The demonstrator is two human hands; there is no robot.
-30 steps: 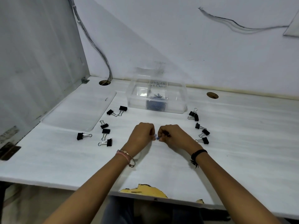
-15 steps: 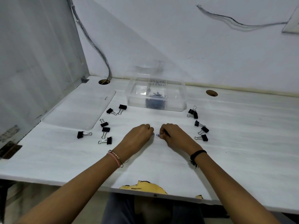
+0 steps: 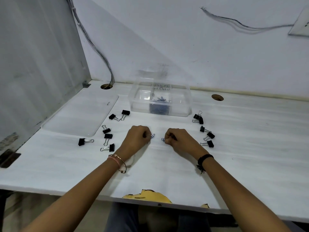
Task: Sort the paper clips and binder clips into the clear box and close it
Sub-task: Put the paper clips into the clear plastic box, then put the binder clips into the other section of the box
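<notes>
The open clear box (image 3: 180,109) stands at the back middle of the white table, with a heap of blue paper clips (image 3: 160,99) inside. Its clear lid (image 3: 80,118) lies flat to the left. My left hand (image 3: 138,138) is closed, pinching a blue paper clip (image 3: 152,136) at its fingertips. Close beside it, my right hand (image 3: 178,138) is closed on another blue paper clip (image 3: 163,139). Both hands rest low on the table in front of the box. Several black binder clips lie left (image 3: 108,136) and right (image 3: 209,135) of the hands.
A grey partition stands along the left; cables drop into a table hole (image 3: 106,86). A second hole (image 3: 217,97) is at the back right. The table's front edge is chipped, showing yellow (image 3: 147,196). A dark patch (image 3: 9,159) lies at the far left.
My hands, touching a second ago, have moved apart sideways. Each now shows a separate blue paper clip at its fingertips.
</notes>
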